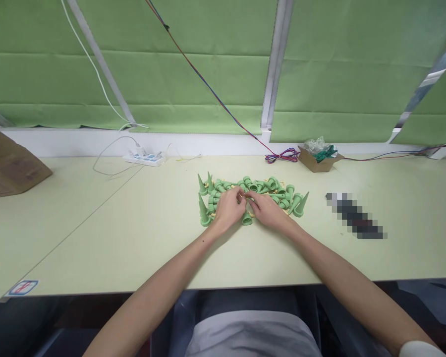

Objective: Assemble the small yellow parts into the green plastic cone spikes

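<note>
Many green plastic cone-shaped spikes (204, 212) with round collars lie heaped on the table, a few standing point up at the sides. Small yellow pieces (282, 184) show between them. Over the front middle of the pile, my left hand (230, 204) has its fingers closed in a pinch. My right hand (265, 207) meets it fingertip to fingertip, also pinched. Whatever sits between the fingers is too small and covered to make out. Just below the fingers, a green collar (247, 218) faces me with its round opening.
A cardboard box (15, 166) stands at the far left. Along the back are a white power strip (144, 158), a coiled red-and-blue cable (282, 155) and a small carton (315, 161) with plastic wrap and green material. A blurred dark object (357, 218) lies right of the pile.
</note>
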The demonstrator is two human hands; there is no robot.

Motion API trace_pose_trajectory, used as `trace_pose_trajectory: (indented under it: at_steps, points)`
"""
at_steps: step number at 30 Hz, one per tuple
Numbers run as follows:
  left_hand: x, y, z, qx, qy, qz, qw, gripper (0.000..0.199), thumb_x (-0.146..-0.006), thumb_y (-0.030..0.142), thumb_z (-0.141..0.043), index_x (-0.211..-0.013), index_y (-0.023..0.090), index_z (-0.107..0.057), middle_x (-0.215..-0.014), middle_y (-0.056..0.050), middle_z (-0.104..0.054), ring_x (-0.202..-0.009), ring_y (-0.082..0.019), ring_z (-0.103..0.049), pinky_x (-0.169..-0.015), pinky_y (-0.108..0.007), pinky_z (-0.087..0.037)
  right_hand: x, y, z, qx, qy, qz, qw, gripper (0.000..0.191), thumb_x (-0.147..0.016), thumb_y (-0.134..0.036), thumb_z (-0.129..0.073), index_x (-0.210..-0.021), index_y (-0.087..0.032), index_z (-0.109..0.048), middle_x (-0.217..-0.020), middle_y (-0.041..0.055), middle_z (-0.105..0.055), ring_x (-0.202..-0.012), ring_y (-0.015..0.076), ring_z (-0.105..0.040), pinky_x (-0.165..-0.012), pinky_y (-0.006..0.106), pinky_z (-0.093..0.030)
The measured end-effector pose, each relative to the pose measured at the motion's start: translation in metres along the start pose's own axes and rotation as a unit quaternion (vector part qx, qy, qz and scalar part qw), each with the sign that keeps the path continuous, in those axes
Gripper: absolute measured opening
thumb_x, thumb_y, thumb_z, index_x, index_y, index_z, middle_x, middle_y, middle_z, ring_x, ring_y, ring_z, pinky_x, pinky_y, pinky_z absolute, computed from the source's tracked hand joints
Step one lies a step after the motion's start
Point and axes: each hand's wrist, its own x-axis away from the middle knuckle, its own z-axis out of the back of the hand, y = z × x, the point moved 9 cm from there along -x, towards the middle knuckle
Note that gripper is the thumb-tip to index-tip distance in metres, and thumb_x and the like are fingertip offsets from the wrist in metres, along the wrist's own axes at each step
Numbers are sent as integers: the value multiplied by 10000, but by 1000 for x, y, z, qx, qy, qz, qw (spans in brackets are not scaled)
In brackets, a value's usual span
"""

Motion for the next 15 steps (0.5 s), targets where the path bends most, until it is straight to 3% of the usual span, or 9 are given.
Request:
trace_pose_trajectory:
  at_steps: [7, 15]
  points:
    - [0, 1, -1, 10, 0, -4, 1000, 161, -819, 170, -499, -864, 199, -650, -786, -43, -686, -682, -187, -588, -669, -303, -422, 0, 0, -3, 32, -13, -4, 999, 390, -953, -148, -367, -1283, -195, -569, -959, 89, -719, -820, 212, -649, -730, 282, -426]
    - [0, 1, -1, 14, -1, -11, 1000, 151, -799, 148, -504, -848, 199, -638, -780, -32, -689, -670, -180, -580, -651, -297, -406, 1, -1, -3, 54, -22, -8, 998, 336, -954, -166, -377, -1204, -199, -598, -899, 74, -715, -759, 201, -625, -678, 266, -374]
